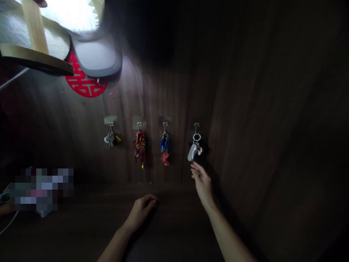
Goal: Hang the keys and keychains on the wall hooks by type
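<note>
My right hand point(201, 182) reaches up just below a silver key fob point(192, 152), its fingers loosely bent and apart, holding nothing. That fob hangs from a metal ring on the rightmost wall hook point(196, 125), with a small charm beside it. Lower down, my left hand point(142, 208) rests on the dark wooden surface with its fingers curled in, and no object shows in it. Left of the fob, three more bunches hang on hooks: blue keys point(165, 143) with a red tag, keys on a red-brown lanyard point(140, 145), and silver keys point(109, 139) with a yellow piece.
At the upper left, a bright lamp point(79, 16) lights the wooden wall. Near it are a grey rounded object point(96, 56), a red round paper cutout point(87, 87) and a wooden stand point(35, 58). A blurred-out item point(40, 189) lies at the left, with a white cable.
</note>
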The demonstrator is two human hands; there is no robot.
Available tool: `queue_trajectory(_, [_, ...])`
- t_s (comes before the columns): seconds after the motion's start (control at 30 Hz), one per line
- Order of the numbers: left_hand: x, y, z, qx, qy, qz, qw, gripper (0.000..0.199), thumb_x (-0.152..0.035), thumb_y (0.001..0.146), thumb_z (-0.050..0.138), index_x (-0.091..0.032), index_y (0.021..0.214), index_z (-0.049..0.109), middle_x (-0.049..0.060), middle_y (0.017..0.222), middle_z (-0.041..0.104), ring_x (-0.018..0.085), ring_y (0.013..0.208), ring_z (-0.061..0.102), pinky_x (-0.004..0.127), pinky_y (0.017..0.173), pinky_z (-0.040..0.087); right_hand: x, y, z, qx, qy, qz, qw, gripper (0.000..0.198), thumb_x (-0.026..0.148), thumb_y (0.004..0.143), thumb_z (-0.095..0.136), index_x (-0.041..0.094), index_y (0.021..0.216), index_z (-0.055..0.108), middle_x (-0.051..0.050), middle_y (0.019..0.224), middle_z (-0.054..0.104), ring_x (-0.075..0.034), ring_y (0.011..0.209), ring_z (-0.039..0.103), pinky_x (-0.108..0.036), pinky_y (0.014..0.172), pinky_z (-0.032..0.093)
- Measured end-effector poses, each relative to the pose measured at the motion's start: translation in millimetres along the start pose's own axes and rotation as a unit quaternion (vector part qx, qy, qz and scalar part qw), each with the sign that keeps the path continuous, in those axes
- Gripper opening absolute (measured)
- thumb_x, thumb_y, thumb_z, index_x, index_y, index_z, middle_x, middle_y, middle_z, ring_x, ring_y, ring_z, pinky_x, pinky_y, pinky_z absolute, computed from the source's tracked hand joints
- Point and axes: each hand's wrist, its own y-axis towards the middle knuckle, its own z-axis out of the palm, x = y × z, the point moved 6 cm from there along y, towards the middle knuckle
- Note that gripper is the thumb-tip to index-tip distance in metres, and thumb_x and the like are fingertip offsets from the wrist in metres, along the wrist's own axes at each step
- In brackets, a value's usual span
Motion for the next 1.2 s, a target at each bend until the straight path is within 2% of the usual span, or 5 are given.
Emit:
queue_trajectory(0.27, [-7, -4, -3, 0.003, 0.004, -0.007, 1.0, 0.025, -0.036, 0.079, 0.048, -0.02, 0.083, 0.066, 0.002, 0.082, 0.07, 0.018, 0.081, 0.062, 0.024, 0.074, 0.045, -40, -57, 33, 0.101, -0.07, 0.009, 0.992, 0.028, 0.032, 0.078, 0.048, 0.019, 0.097, 0.065, -0.009, 0.09, 0.069, -0.021, 0.081, 0.064, -0.032, 0.068, 0.052])
queue_trajectory(0.6, [-2, -7, -4, 0.008, 0.017, 0.003, 1.0, 0.023, -0.033, 0.081, 0.047, -0.019, 0.087, 0.065, 0.001, 0.084, 0.07, 0.017, 0.082, 0.062, 0.023, 0.074, 0.044, -17, -92, 62, 0.245, -0.186, -0.072, 0.949, 0.028, 0.017, 0.08, 0.042, 0.022, 0.095, 0.065, -0.006, 0.086, 0.066, -0.019, 0.082, 0.063, -0.029, 0.075, 0.049])
queue_trajectory(0.83, [-6, -9, -6, 0.006, -0.004, 0.013, 1.0, 0.025, -0.032, 0.081, 0.047, -0.018, 0.087, 0.067, 0.002, 0.084, 0.07, 0.018, 0.081, 0.061, 0.024, 0.076, 0.044, -10, -108, 75, 0.365, -0.23, -0.07, 0.899, 0.027, 0.015, 0.081, 0.044, 0.025, 0.09, 0.067, -0.002, 0.087, 0.065, -0.017, 0.084, 0.062, -0.026, 0.077, 0.045])
queue_trajectory(1.1, [1, -9, -5, 0.0, -0.017, 0.001, 1.0, 0.025, -0.034, 0.08, 0.047, -0.017, 0.084, 0.066, 0.001, 0.075, 0.066, 0.016, 0.073, 0.058, 0.024, 0.07, 0.043, -8, -110, 76, 0.391, -0.193, -0.044, 0.899, 0.025, 0.019, 0.081, 0.045, 0.023, 0.083, 0.07, -0.002, 0.086, 0.068, -0.018, 0.082, 0.063, -0.026, 0.076, 0.044])
queue_trajectory(1.2, [4, -8, -3, -0.002, -0.032, -0.009, 0.999, 0.03, -0.038, 0.081, 0.045, -0.015, 0.083, 0.065, 0.0, 0.067, 0.062, 0.015, 0.065, 0.055, 0.023, 0.064, 0.042, -11, -113, 77, 0.4, -0.184, -0.02, 0.897, 0.024, 0.023, 0.081, 0.046, 0.023, 0.084, 0.07, 0.0, 0.076, 0.069, -0.017, 0.073, 0.063, -0.025, 0.068, 0.043])
